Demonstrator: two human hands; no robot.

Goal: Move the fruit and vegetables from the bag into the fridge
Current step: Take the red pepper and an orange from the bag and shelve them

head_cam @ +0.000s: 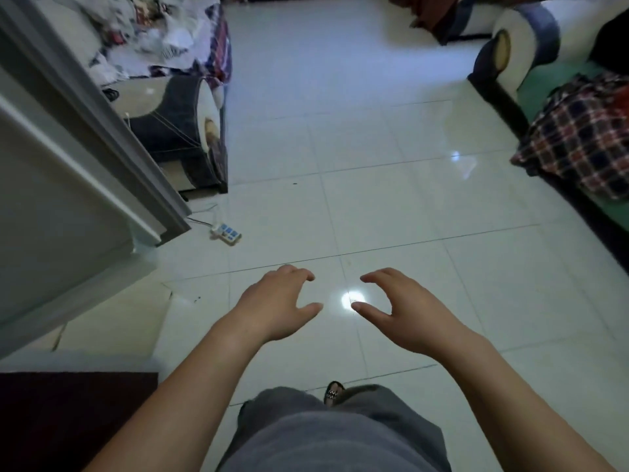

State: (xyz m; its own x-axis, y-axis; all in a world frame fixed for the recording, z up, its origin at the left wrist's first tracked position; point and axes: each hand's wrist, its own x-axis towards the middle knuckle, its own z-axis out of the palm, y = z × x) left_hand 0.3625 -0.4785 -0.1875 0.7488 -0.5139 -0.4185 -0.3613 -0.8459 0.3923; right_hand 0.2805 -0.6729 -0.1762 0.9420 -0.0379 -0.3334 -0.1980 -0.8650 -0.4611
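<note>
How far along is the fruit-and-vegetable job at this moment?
Done: nothing can be confirmed; no bag or produce is in view. In hand: nothing; the left hand and right hand hover empty over the tiled floor. Left: cannot tell; the white cabinet at the left, possibly the fridge, shows only its outside.

A glossy, smooth finish is shown by the white tiled floor. Matt fabric is seen in the red-and-navy checked cloth at three o'clock, smooth plastic in the white power strip.
</note>
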